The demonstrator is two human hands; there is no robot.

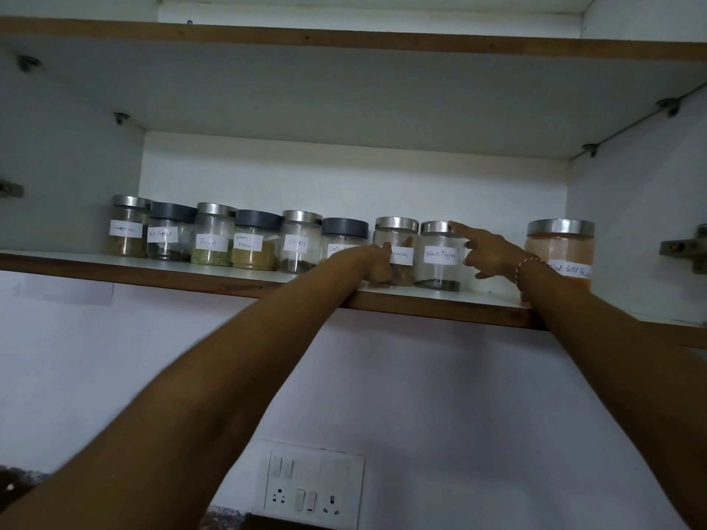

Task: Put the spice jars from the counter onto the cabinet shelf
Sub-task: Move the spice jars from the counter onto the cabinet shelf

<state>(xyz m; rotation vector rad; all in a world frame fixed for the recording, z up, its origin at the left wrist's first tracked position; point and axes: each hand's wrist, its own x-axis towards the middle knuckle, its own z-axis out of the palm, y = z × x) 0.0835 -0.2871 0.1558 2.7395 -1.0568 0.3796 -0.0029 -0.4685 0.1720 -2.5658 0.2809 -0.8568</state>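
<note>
Several labelled glass spice jars stand in a row on the cabinet shelf. My left hand is wrapped around the lower left side of the cinnamon jar, which rests on the shelf, and partly covers the coriander jar. My right hand hovers just right of the Black Pepper jar. Its index fingertip touches that jar's steel lid, and the other fingers are loose and hold nothing. A wider Red Chilli Powder jar stands at the far right, behind my right wrist.
To the left stand the Cloves jar, the Garam Masala jar, the Fennel jar and two more. An upper shelf board runs overhead. A door hinge juts out at the right, and a switchboard is on the wall below.
</note>
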